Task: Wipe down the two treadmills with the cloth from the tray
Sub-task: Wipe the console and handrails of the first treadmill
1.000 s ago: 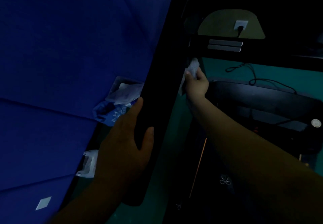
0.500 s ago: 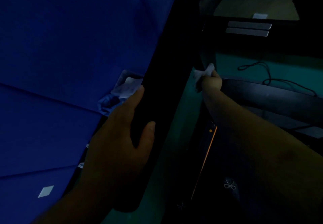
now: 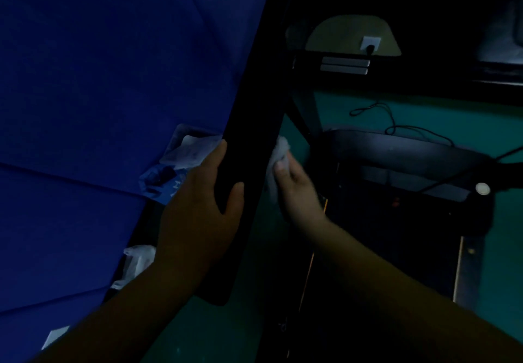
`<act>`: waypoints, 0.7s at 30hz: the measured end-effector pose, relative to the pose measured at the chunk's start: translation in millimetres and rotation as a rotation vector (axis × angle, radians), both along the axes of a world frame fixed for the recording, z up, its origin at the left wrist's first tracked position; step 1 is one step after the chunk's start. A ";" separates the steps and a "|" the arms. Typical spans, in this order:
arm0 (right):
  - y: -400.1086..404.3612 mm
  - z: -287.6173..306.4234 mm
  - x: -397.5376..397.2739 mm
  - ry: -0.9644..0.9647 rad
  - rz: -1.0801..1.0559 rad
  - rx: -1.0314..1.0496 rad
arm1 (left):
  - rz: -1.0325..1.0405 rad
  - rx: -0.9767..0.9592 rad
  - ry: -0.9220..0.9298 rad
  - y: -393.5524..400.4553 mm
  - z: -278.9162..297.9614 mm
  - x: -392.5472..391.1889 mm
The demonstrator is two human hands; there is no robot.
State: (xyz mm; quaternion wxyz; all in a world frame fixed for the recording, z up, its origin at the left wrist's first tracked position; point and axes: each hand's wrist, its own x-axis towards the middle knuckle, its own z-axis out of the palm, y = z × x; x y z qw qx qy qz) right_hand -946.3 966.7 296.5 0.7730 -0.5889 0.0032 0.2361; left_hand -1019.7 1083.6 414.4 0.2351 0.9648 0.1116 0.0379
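The right hand [image 3: 294,184] has slid the cloth [image 3: 278,153] back down the treadmill handrail [image 3: 249,147] — wiping continues; left hand [image 3: 198,207] fingers wrapped round it.

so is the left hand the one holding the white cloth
No, the white cloth is bunched in the right hand; the left hand grips the black bar.

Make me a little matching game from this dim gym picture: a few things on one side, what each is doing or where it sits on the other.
Things:
1. left hand
2. right hand
3. wall socket
4. cable

States:
A. lying loose on the green floor
B. wrapped around the black bar
C. pressing a white cloth to the bar
D. has a plug in it

Pairs: 1-B, 2-C, 3-D, 4-A
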 end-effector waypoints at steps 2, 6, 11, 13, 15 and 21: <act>11.9 -7.7 -44.6 0.071 0.012 -0.065 | 0.009 -0.010 0.011 1.4 -0.7 0.1; 13.6 -3.5 -98.8 0.140 0.053 0.001 | -0.008 -0.028 0.000 3.0 -3.3 1.5; 14.6 11.9 -16.6 0.165 0.046 -0.069 | -0.006 -0.038 -0.010 3.6 -3.2 0.4; 15.6 13.0 -2.8 0.217 0.034 -0.092 | -0.008 -0.048 -0.009 4.4 -4.0 0.1; 8.1 14.5 -21.6 0.227 0.093 -0.120 | -0.007 -0.052 -0.008 3.4 -3.0 -0.4; 12.1 8.2 -116.0 0.398 0.172 0.128 | 0.010 -0.044 -0.014 1.2 0.1 -1.4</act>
